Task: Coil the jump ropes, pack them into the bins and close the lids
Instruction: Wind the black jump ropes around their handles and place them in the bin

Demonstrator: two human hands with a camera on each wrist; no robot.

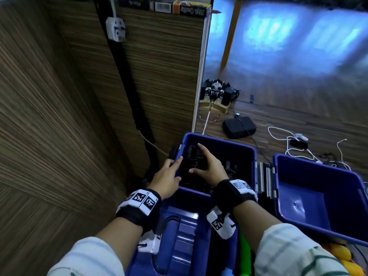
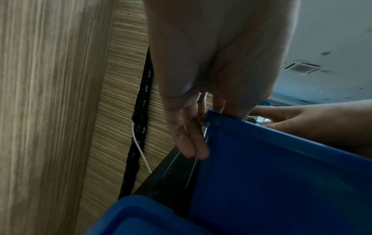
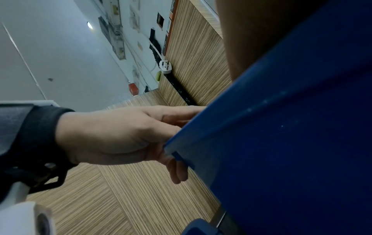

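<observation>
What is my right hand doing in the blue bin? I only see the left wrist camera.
Observer: Your right hand rests on black ropes inside that bin.
Operator: Is there another bin?
Observer: Yes, a second blue bin stands open to its right, its bottom bare.
Operator: Any ropes still outside?
Observer: Something yellow and braided, likely a rope, lies just in front of the second bin.
</observation>
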